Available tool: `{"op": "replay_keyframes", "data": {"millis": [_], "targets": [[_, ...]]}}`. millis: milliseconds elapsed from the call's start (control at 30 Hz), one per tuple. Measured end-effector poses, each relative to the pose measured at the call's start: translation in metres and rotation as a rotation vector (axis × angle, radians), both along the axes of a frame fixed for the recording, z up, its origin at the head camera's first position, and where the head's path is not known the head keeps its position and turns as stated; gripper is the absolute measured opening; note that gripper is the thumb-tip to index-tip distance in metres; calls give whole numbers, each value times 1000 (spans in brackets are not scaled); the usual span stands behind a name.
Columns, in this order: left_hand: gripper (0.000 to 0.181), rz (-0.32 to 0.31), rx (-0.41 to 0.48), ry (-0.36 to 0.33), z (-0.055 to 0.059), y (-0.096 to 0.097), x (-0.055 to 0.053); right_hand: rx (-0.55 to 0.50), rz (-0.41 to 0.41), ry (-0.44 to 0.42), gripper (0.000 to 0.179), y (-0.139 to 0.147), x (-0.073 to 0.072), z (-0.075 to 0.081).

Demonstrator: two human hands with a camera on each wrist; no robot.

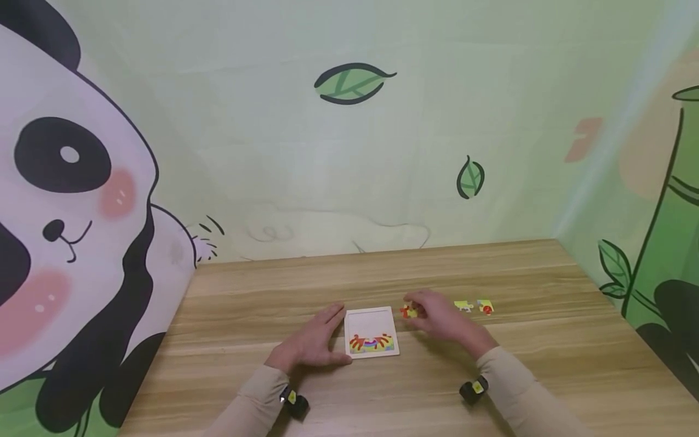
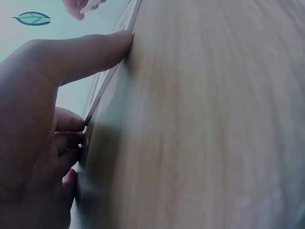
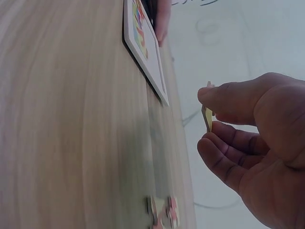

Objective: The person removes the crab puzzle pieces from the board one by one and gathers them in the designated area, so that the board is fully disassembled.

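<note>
A square white puzzle frame (image 1: 370, 321) lies on the wooden table. Its lower part holds fitted pieces (image 1: 372, 344) with red, yellow and rainbow colours, while the upper part shows bare white backing. Along the frame's left side rests my left hand (image 1: 311, 340), its thumb (image 2: 107, 50) extended against the edge near the lower corner and its fingers beside the upper left. Just right of the frame, my right hand (image 1: 437, 315) pinches a thin yellow-and-red puzzle piece (image 3: 208, 117) between thumb and fingers, raised off the table.
Two loose puzzle pieces lie right of my right hand: a yellow and pale one (image 1: 463, 306) and a yellow one with a red patch (image 1: 485, 307). The table (image 1: 273, 279) ends at the back against a printed panda backdrop (image 1: 262, 152).
</note>
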State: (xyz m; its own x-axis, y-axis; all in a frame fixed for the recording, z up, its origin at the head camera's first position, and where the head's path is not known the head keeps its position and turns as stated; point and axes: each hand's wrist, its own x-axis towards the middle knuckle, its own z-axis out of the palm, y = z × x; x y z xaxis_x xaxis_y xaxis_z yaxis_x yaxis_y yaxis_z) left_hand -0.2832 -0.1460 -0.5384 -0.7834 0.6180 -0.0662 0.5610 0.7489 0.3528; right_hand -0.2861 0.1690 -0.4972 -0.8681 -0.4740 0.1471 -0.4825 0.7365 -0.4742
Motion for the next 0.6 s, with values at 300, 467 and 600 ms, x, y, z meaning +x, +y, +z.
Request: {"op": "replay_keyframes", "data": {"millis": [300, 467, 600], "targets": [[107, 2, 8, -7, 0, 0, 2, 10, -31, -1, 36, 20, 3, 2], [107, 2, 9, 0, 1, 0, 1, 33, -74, -2, 36, 30, 5, 4], [107, 0, 10, 8, 0, 0, 1, 18, -96, -3, 36, 39, 6, 2]]}}
